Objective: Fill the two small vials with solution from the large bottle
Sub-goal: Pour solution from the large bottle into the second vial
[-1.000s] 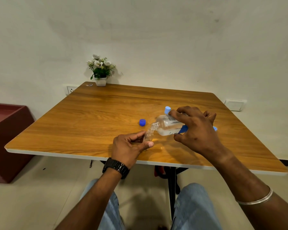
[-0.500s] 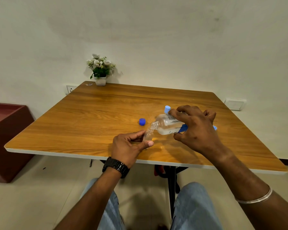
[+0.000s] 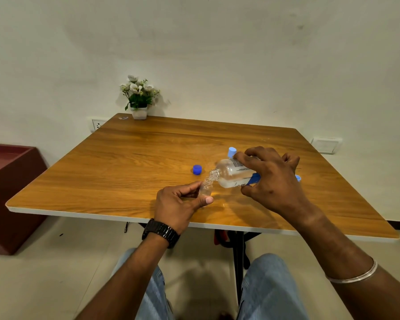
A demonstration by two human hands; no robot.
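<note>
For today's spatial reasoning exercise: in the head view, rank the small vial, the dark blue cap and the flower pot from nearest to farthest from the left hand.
1. Small vial, held in the left hand.
2. Dark blue cap, just beyond it.
3. Flower pot, far table corner.

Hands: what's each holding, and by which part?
Left hand pinches the small vial by its body. Right hand grips the large bottle around its labelled body, neck tipped toward the vial.

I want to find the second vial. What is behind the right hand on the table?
Behind the right hand, a light blue cap sticks up past the large bottle, and another light blue bit peeks out at its right edge. The hand covers whatever lies beneath them, so no vial body shows.
</note>
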